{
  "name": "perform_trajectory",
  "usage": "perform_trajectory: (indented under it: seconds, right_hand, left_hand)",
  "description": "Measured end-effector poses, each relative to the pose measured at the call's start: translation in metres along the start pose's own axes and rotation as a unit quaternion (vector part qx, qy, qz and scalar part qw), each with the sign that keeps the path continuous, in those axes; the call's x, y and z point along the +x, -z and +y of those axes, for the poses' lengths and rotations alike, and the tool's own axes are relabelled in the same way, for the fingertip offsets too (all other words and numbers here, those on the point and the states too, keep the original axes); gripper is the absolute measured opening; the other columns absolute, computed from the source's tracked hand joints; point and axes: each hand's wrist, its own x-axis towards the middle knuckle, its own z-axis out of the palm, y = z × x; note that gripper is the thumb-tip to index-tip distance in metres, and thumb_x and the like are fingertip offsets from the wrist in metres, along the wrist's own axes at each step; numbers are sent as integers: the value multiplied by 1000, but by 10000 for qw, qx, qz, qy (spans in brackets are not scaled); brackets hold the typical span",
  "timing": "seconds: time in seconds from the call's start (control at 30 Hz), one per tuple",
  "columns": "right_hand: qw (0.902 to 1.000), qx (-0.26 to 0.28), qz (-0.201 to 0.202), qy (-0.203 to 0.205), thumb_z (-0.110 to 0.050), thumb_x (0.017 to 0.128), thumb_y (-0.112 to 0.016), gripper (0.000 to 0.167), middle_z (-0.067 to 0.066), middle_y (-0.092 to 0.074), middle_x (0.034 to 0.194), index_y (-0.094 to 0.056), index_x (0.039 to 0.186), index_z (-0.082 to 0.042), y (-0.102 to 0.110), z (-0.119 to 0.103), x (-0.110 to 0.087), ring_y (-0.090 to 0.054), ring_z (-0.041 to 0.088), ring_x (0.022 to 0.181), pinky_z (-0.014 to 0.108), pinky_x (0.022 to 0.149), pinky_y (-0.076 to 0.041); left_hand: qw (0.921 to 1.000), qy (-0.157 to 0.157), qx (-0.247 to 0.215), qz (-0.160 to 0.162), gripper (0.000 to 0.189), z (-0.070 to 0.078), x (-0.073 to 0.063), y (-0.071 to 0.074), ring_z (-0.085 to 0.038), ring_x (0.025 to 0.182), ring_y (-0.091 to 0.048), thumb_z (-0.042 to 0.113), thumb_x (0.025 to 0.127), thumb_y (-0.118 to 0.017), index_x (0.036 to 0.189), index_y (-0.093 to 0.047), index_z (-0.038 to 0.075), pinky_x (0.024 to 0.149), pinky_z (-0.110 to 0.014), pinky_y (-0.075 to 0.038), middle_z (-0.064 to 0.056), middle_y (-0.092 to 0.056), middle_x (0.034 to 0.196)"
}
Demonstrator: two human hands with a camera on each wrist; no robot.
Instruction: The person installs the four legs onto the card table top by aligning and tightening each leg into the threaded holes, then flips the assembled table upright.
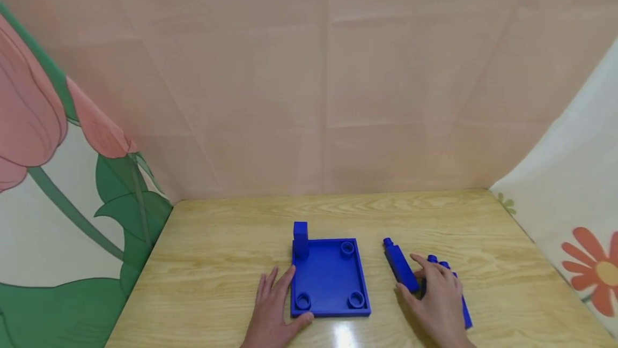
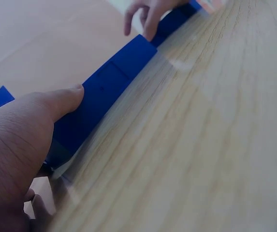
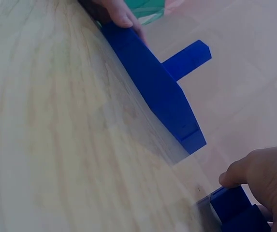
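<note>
Blue leg [image 1: 402,267] is laid flat on the wood table [image 1: 203,251], right of the blue tray [image 1: 331,278], long axis slanted from knob end far left to near right. Near end is straddled by thumb and index of the right hand [image 1: 436,298], the nearer one; whether it's pinched can't be told. Other legs [image 1: 466,313] are partly hidden beyond that hand. Tray is touched at its near-left corner by the left hand [image 1: 275,308], fingers extended, thumb wide. Table is backed by pinkish cloth [image 1: 328,80].
</note>
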Motion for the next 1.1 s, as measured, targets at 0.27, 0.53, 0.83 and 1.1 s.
perform_trajectory:
  seconds: [0.27,0.53,0.83,1.1]
  right_hand:
    - [9994,66,302,149,-13,72,-102,76,10,-75,93,-69,141,-4,-1,-1,0,-58,47,121,69,106,-35]
    - [9936,633,898,254,-4,72,-95,73,13,-77,94,-68,140,-3,-3,-1,0,-59,44,111,66,102,-34]
    - [9811,1264,1426,343,5,70,-91,74,15,-78,101,-66,139,3,-5,-3,-2,-57,20,106,29,107,-27]
    - [9560,2411,1667,115,23,72,-88,69,7,-75,109,-61,135,12,-2,-12,-4,-63,-9,109,6,106,-44]
  left_hand:
    - [9998,127,34,-115,103,-1,0,-1,-46,162,-36,77,90,-76,172,-44,23,132,-61,-12,-7,-58,165]
    - [9999,93,44,-76,103,-2,0,-2,-46,162,-36,77,90,-76,171,-44,23,136,-50,-4,-7,-58,165]
    - [9999,45,43,-99,102,-3,0,-1,-48,161,-37,76,91,-76,171,-45,20,135,-28,9,-9,-59,164]
    - [9994,217,-21,-280,104,-1,0,1,-47,163,-34,75,90,-76,172,-43,21,132,-67,-13,-8,-56,167]
